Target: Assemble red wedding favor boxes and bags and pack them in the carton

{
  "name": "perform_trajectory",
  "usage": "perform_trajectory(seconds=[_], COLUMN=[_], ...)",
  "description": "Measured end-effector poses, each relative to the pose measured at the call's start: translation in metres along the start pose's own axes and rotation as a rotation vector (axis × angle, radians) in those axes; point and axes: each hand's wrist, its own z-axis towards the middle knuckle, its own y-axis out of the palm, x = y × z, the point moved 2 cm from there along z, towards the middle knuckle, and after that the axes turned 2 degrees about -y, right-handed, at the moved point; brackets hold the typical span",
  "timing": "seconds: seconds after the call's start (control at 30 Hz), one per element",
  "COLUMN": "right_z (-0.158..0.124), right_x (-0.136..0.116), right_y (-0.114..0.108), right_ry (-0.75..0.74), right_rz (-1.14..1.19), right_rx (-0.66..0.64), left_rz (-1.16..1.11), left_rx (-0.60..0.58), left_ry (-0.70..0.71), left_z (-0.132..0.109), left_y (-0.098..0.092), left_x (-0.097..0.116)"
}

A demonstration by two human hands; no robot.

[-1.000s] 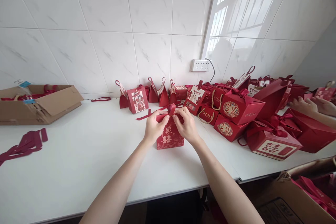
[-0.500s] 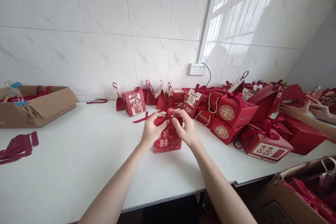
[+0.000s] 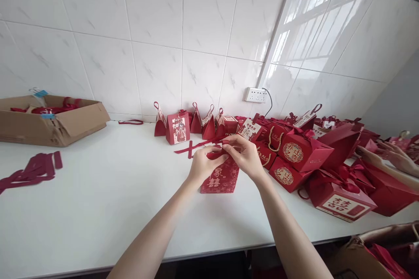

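Note:
A small red gift box (image 3: pixel 221 181) with light printed characters stands upright on the white table (image 3: pixel 98 209) in front of me. My left hand (image 3: pixel 205 165) is closed on the upper left of the box, its thumb against the front near the top edge. At the top right of the box, my right hand (image 3: pixel 245 153) pinches dark red ribbon; the fingers hide most of the hold. Loose ends of this red ribbon (image 3: pixel 190 148) trail onto the table behind the box, to the left.
Several red gift boxes (image 3: pixel 178 128) line the wall. More are piled on the right (image 3: pixel 307 150), where another person's hands (image 3: pixel 397 157) work. An open cardboard box (image 3: pixel 75 126) and cut ribbons (image 3: pixel 36 168) lie left. A carton (image 3: pixel 366 261) stands below the table's edge, right.
The view has swung, shifting everything rightward in the picture. The ribbon loop that stood up above the box is now lower, under my right hand's fingers. My left hand stays at the box.

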Motion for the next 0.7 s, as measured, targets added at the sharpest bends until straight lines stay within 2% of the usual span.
perform_trajectory(seconds=[0.13,0.3,0.5,0.7], right_z=[0.002,0.001,0.001,-0.017], right_x=[-0.002,0.003,0.011,0.028], right_y=[0.002,0.005,0.009,0.006], right_ry=[0.024,0.093,0.126,0.126], right_rz=[0.000,-0.004,0.050,0.116], right_rx=[0.001,0.132,0.261,0.206], left_rz=[0.008,0.109,0.084,0.059], left_rx=[0.029,0.006,-0.006,0.006], left_ry=[-0.021,-0.002,0.014,0.025], left_z=[0.000,0.006,0.009,0.008], left_y=[0.002,0.001,0.000,0.002], left_x=[-0.001,0.000,-0.003,-0.004])
